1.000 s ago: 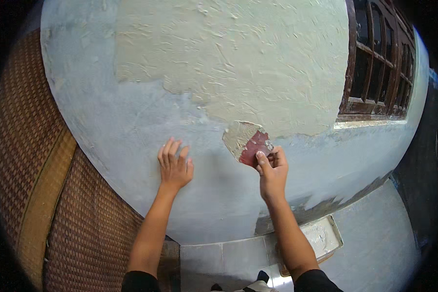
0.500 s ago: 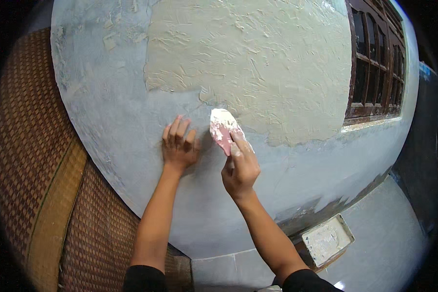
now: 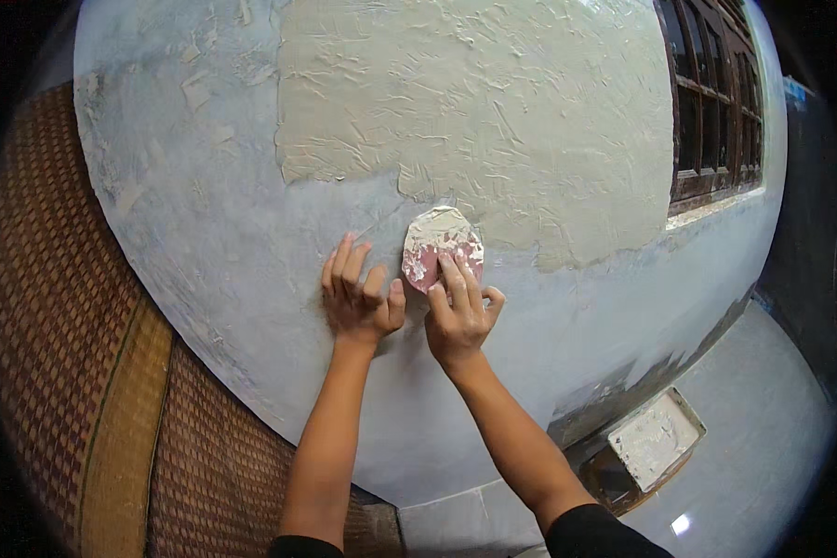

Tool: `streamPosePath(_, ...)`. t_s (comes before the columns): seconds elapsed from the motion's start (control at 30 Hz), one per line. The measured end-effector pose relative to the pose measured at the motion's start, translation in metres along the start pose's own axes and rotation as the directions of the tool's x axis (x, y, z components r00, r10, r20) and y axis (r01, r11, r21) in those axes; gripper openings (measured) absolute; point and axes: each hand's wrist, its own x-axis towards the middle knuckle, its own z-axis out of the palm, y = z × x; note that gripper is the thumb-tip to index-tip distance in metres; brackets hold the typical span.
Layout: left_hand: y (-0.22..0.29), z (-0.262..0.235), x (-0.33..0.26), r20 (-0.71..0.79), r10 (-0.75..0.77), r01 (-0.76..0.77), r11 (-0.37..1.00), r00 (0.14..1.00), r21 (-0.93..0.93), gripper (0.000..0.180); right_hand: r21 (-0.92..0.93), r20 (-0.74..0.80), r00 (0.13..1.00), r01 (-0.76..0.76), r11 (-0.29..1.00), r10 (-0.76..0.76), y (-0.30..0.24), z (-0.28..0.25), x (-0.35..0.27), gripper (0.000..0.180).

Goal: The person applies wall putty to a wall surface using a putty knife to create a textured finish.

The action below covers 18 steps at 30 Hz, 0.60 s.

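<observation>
My right hand (image 3: 459, 321) grips a rounded pink putty scraper (image 3: 422, 264), fingers laid over its face and thumb beneath. Cream putty coats the scraper's upper half, and its top edge lies at the lower border of a cream putty patch (image 3: 474, 112) on the grey wall (image 3: 530, 344). That patch is rough, with ridges and a ragged lower edge. Just left of the scraper, my left hand (image 3: 361, 298) is open, fingers spread and slightly bent. It holds nothing; whether its fingertips touch the wall I cannot tell.
A brown wooden window (image 3: 711, 112) with glass panes is set in the wall at upper right. At lower right, a rectangular tray (image 3: 697, 423) of putty rests on a brown support above the grey floor (image 3: 753, 409). Woven brown panels (image 3: 46, 307) line the left side.
The scraper has turned to show its broad face, and my right fingers have spread over it. My left hand has moved right and its fingers have spread. The view has shifted slightly.
</observation>
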Motion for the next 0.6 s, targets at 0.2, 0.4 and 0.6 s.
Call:
streamPosePath(0.2, -0.002, 0.006, -0.006, -0.006, -0.036, 0.036, 0.999, 0.999, -0.015, 0.027, -0.108, -0.007, 0.992, 0.122, 0.987, -0.124, 0.008, 0.022, -0.007, 0.009)
streamPosePath(0.4, -0.006, 0.009, -0.013, 0.01, -0.027, 0.027, 1.0, 1.0, -0.015, 0.031, -0.158, -0.008, 0.959, 0.28, 0.947, -0.285, 0.019, 0.028, -0.012, 0.012)
streamPosePath(0.6, -0.007, 0.012, -0.016, 0.01, -0.044, 0.044, 0.999, 0.999, -0.023, 0.032, -0.117, 0.111, 0.929, 0.364, 0.924, -0.352, 0.026, 0.016, -0.02, 0.008)
